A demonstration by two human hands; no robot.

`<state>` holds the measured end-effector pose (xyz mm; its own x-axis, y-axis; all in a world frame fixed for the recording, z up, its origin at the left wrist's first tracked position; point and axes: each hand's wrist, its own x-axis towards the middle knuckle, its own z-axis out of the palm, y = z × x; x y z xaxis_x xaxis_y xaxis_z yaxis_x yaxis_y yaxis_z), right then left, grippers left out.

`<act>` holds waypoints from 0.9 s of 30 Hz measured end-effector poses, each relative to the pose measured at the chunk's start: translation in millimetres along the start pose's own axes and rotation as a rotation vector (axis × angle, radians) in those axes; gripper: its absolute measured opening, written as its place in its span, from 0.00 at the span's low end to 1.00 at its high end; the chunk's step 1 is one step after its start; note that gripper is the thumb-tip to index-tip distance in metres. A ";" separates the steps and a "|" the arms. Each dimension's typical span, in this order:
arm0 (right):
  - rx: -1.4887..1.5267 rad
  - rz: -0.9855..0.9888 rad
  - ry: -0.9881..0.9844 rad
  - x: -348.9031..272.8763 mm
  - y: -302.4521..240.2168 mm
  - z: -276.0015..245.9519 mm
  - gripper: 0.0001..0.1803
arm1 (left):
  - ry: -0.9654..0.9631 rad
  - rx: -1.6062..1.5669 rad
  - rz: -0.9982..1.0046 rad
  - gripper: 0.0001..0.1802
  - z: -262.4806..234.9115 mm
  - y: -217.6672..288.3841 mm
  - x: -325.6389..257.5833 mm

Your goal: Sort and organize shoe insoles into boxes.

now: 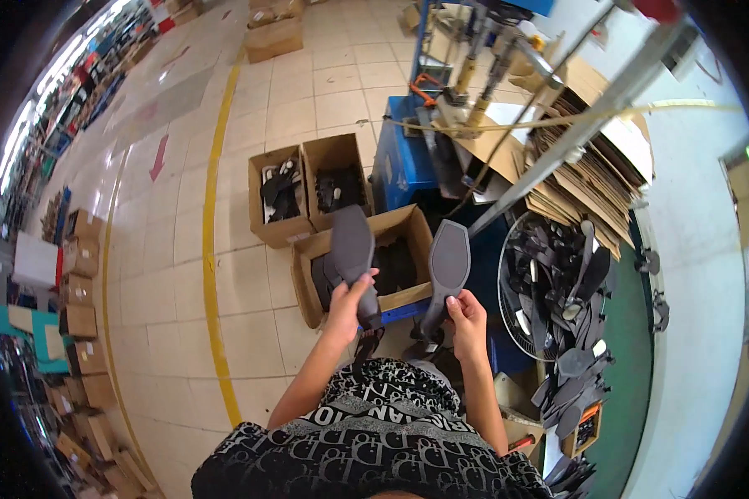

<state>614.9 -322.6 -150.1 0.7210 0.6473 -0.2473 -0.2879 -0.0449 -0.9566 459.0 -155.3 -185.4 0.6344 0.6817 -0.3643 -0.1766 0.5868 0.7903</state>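
Observation:
My left hand (347, 306) is closed around the narrow end of a dark grey shoe sole (352, 239), whose broad toe points away from me. A second grey shoe sole (450, 259), with a raised rim line around its toe, stands upright in my right hand (468, 321), pinched near its narrow heel part. The two soles are apart, side by side. Behind and below them is an open cardboard box (401, 221) with dark pieces inside, partly hidden by the left sole and hand.
Two smaller cardboard boxes (276, 235) with dark parts sit beyond on the tiled floor. To the right, a round basket (508, 320) is heaped with dark soles, beside stacked flat cardboard (587, 195). A blue machine (409, 162) and a slanting metal bar (524, 179) stand ahead right.

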 end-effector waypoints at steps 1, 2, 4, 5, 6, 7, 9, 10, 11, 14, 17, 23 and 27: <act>0.020 0.035 -0.044 4.7 5.6 13.3 0.05 | -0.012 0.075 0.011 0.15 -4.3 -2.6 1.6; 0.033 0.098 -0.100 15.4 12.9 15.7 0.05 | -0.068 0.049 -0.050 0.17 -2.3 -1.4 8.4; -0.069 0.223 -0.107 34.4 44.5 19.9 0.06 | -0.078 0.277 -0.225 0.19 8.4 6.1 5.9; -0.028 0.231 -0.072 45.0 58.2 28.0 0.06 | -0.133 0.221 -0.196 0.20 -0.5 -22.0 19.1; 0.007 0.259 -0.042 51.5 74.1 32.9 0.06 | -0.172 0.160 -0.173 0.21 -13.3 -59.8 32.4; -0.094 0.308 -0.087 60.1 87.7 31.3 0.07 | -0.149 0.166 -0.247 0.26 -19.3 -79.0 41.4; -0.134 0.342 -0.110 77.5 105.1 40.3 0.09 | -0.032 0.113 -0.229 0.26 -28.6 -104.1 64.9; -0.188 0.398 -0.133 88.1 110.5 42.6 0.10 | 0.035 0.107 -0.219 0.27 -32.1 -113.1 75.0; -0.209 0.430 -0.150 102.2 121.0 43.0 0.10 | 0.146 0.193 -0.286 0.23 -29.4 -107.7 87.1; -0.290 0.470 -0.214 159.7 172.8 47.7 0.11 | 0.194 0.236 -0.265 0.18 -61.7 -150.1 142.8; -0.310 0.702 -0.146 229.6 258.0 38.0 0.19 | 0.331 0.129 -0.321 0.15 -91.9 -187.3 198.6; -0.428 0.878 -0.044 281.7 461.1 -1.2 0.21 | 0.731 -0.142 -0.622 0.09 -174.5 -310.7 267.2; -0.331 0.750 0.063 272.9 540.2 11.6 0.23 | 0.756 0.048 -0.561 0.12 -225.9 -357.1 283.5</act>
<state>648.8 -161.4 -732.6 0.4479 0.3128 -0.8376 -0.5135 -0.6769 -0.5274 532.0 -72.9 -682.2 -0.0417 0.4175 -0.9077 0.0482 0.9083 0.4155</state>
